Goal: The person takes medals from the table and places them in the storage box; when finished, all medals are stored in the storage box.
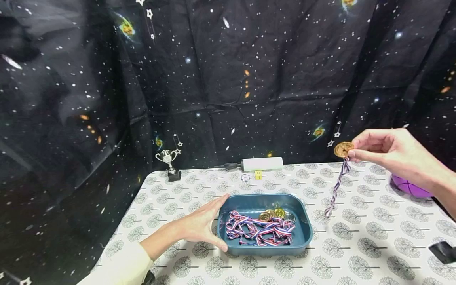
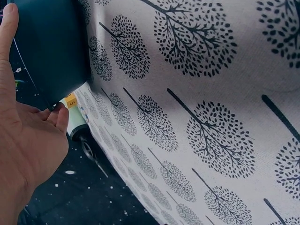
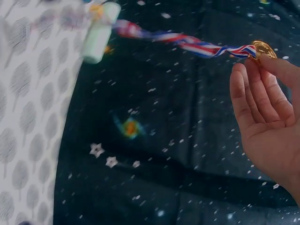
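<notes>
In the head view my right hand (image 1: 395,152) is raised above the right side of the table. It pinches a gold medal (image 1: 343,149) at its edge between thumb and fingers. From the medal a twisted red, white and blue ribbon (image 3: 187,43) hangs down. My left hand (image 1: 201,223) spans the left end of a dark blue plastic bin (image 1: 265,250), thumb at the near corner and fingers at the far one. In the left wrist view those fingers (image 2: 58,117) curl at the bin's corner. Inside the bin lie tangled striped ribbons (image 1: 256,229) and several medals (image 1: 279,213).
A small silver trophy cup (image 1: 167,158) stands at the back left. Along the back edge are a white cylinder (image 1: 263,163), a yellow cube (image 1: 258,175) and a round chip (image 1: 245,178). A purple ball (image 1: 411,188) sits at right, partly behind the right forearm. A starry black cloth hangs behind.
</notes>
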Tool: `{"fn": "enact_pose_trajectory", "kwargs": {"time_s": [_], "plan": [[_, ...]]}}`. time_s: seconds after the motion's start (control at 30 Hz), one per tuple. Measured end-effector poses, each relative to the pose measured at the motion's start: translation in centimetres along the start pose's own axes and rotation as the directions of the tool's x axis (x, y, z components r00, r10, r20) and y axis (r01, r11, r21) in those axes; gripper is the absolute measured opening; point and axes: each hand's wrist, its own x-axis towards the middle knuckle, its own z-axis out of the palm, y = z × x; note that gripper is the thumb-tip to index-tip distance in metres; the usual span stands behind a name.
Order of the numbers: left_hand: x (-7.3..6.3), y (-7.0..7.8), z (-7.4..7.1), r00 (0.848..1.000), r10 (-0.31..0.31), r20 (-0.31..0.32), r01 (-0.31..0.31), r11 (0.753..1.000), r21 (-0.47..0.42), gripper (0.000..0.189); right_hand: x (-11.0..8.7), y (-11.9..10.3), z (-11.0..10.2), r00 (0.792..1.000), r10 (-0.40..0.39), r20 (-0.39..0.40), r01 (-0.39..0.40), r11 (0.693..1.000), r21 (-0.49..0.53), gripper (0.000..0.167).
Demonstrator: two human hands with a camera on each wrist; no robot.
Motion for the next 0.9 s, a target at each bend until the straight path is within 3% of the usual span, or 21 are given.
{"fn": "enact_pose_trajectory", "kwargs": {"time_s": [0.2, 0.43, 0.6, 0.9], "plan": [[0.0, 0.1, 0.0, 1.0, -0.008, 0.003, 0.008, 1.0, -0.003, 0.152, 1.4, -3.1, -0.1, 1.0, 0.002, -0.001, -0.002, 1.0, 0.028, 0.017], [0.0, 0.2, -0.1, 1.0, -0.011, 0.001, 0.011, 1.0, -0.004, 0.152, 2.5, -6.5, 1.1, 0.997, -0.072, 0.019, 0.07, 0.992, 0.101, 0.02], [-0.1, 0.2, -0.1, 1.0, -0.014, -0.003, 0.014, 1.0, 0.006, 0.153, 3.3, -7.9, 2.9, 0.995, -0.099, 0.021, 0.093, 0.978, 0.186, 0.018], [-0.1, 0.0, 0.1, 1.0, -0.007, -0.009, 0.007, 1.0, 0.01, 0.153, 4.2, -8.7, 7.9, 0.994, -0.074, 0.084, 0.041, 0.937, 0.348, 0.02]]}}
